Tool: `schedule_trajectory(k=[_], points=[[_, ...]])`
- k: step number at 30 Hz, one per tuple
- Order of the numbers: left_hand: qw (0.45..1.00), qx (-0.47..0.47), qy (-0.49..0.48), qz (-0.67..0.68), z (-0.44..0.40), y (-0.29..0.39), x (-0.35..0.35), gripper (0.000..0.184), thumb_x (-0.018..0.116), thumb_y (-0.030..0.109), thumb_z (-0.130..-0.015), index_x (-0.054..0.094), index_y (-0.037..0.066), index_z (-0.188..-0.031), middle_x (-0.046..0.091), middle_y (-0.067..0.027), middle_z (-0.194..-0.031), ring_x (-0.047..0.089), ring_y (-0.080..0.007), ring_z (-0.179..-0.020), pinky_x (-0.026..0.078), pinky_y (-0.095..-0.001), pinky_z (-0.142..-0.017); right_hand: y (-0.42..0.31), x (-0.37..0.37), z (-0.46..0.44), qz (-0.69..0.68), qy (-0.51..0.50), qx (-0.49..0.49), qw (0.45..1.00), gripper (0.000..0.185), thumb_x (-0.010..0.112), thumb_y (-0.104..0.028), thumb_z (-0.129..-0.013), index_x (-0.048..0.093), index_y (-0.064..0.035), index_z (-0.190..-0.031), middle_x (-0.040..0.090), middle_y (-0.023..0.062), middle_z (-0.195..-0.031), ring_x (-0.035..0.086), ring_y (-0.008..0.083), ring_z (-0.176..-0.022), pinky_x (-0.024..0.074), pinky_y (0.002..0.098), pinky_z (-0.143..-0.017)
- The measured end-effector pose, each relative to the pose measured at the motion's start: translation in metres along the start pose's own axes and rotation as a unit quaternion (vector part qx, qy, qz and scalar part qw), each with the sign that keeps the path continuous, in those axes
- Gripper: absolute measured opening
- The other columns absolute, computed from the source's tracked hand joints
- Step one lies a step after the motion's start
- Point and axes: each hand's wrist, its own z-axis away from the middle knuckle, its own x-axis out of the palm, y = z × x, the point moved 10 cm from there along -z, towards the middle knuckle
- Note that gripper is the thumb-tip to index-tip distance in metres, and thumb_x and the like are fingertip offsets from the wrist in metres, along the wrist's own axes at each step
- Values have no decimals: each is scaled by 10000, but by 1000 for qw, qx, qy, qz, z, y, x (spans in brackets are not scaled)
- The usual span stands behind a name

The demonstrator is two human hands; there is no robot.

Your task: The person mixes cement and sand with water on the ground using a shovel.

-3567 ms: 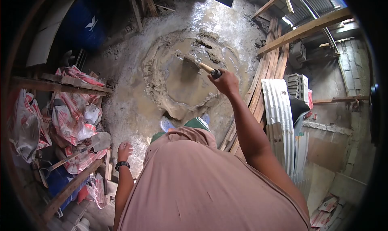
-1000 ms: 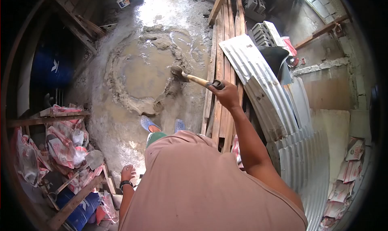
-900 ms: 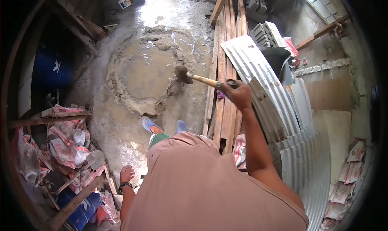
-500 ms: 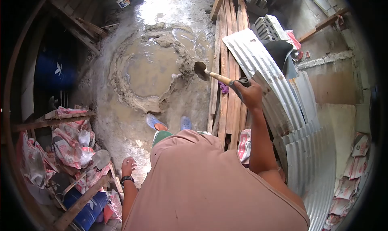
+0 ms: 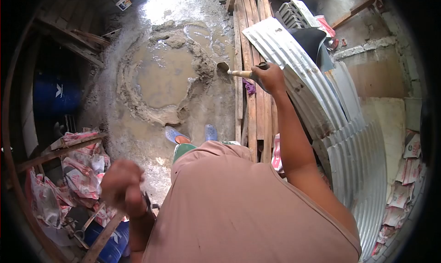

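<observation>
My right hand (image 5: 271, 77) is closed round the dark grip of a shovel (image 5: 240, 73) with a pale wooden shaft. Its blade rests low at the wet floor, just right of a ring of wet mortar (image 5: 200, 63) with muddy water (image 5: 163, 77) pooled inside. Raised at the lower left, my left hand (image 5: 123, 187) is blurred, with its fingers curled in; nothing shows in it. A dark watch band is on that wrist. My feet in blue clogs (image 5: 211, 132) stand just below the ring.
Long wooden planks (image 5: 260, 111) with a purple cloth (image 5: 249, 86) lie right of the shovel. Beyond them are corrugated metal sheets (image 5: 298, 70) and hollow blocks (image 5: 298, 15). Crumpled sacks (image 5: 80, 171), boards and a blue drum (image 5: 56, 92) are at the left; a white bucket (image 5: 123, 3) stands at the back.
The shovel has shifted from the ring's right edge toward the planks, its blade now farther right. My left hand has come up nearer the camera and its fingers have curled in.
</observation>
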Motion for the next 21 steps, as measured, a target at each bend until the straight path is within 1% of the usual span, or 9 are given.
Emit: schedule_trajectory(k=[1, 2, 5, 7, 8, 15, 16, 18, 21], points=[[985, 149, -56, 67, -18, 46, 8, 380, 620, 417, -935, 552, 52, -848, 482, -32, -627, 476, -171, -556, 387, -304, -494, -6, -2, -2, 2, -1, -3, 1000, 449, 783, -405, -765, 717, 33, -838, 701, 188, -744, 674, 259, -664, 509, 378, -656], [974, 203, -71, 68, -28, 79, 11, 428, 619, 488, -926, 543, 75, -845, 449, -8, -620, 452, -159, -542, 382, -291, -495, -10, -2, -3, 5, -11, -3, 1000, 444, 784, -398, -764, 718, 34, -842, 705, 187, -752, 681, 256, -673, 512, 376, -662], [966, 223, -94, 93, -36, 127, 10, 487, 548, 566, -957, 521, 96, -834, 422, 9, -624, 432, -146, -534, 379, -293, -500, -4, 9, -10, -3, -16, -11, 1000, 444, 787, -393, -763, 720, 38, -849, 712, 183, -760, 685, 245, -677, 516, 371, -666], [958, 252, -127, 46, -40, 148, 20, 375, 502, 454, -991, 534, 80, -1016, 457, -23, -672, 482, -153, -561, 480, -305, -475, -4, 6, -11, -14, -5, -14, 1000, 450, 790, -396, -763, 721, 40, -852, 714, 179, -760, 683, 239, -671, 516, 369, -664], [956, 257, -125, 71, -42, 152, 24, 475, 499, 539, -969, 462, 83, -845, 447, -34, -670, 476, -182, -557, 484, -328, -477, 0, 5, -11, -21, -8, 1, 1000, 449, 791, -396, -762, 723, 38, -855, 714, 171, -756, 678, 233, -664, 514, 369, -659], [956, 244, -144, 71, -33, 145, 27, 490, 503, 566, -961, 487, 82, -887, 434, -25, -679, 477, -174, -575, 486, -327, -498, 17, 2, -6, -27, -8, -1, 1000, 437, 794, -393, -761, 726, 32, -840, 707, 149, -734, 657, 217, -636, 502, 365, -630], [962, 200, -173, 60, -36, 133, 23, 289, 638, 323, -835, 510, 94, -713, 508, -14, -617, 522, -149, -525, 503, -276, -491, 16, 1, -3, -27, -8, 2, 1000, 437, 794, -393, -761, 726, 32, -840, 707, 149, -734, 657, 217, -636, 502, 365, -630], [966, 155, -201, 49, -40, 124, 27, 294, 773, 80, -709, 534, 105, -540, 581, -3, -555, 568, -125, -475, 519, -226, -484, 12, 0, 0, -34, -17, 11, 999, 438, 795, -395, -760, 725, 33, -823, 703, 150, -718, 654, 214, -623, 500, 364, -621], [975, 133, -180, 4, -50, 129, 33, 353, 766, -26, -662, 489, 110, -490, 574, -8, -530, 575, -132, -466, 492, -215, -454, 13, 6, 0, -32, -2, 4, 999, 445, 795, -397, -758, 725, 39, -816, 699, 153, -703, 653, 213, -614, 500, 367, -618]])
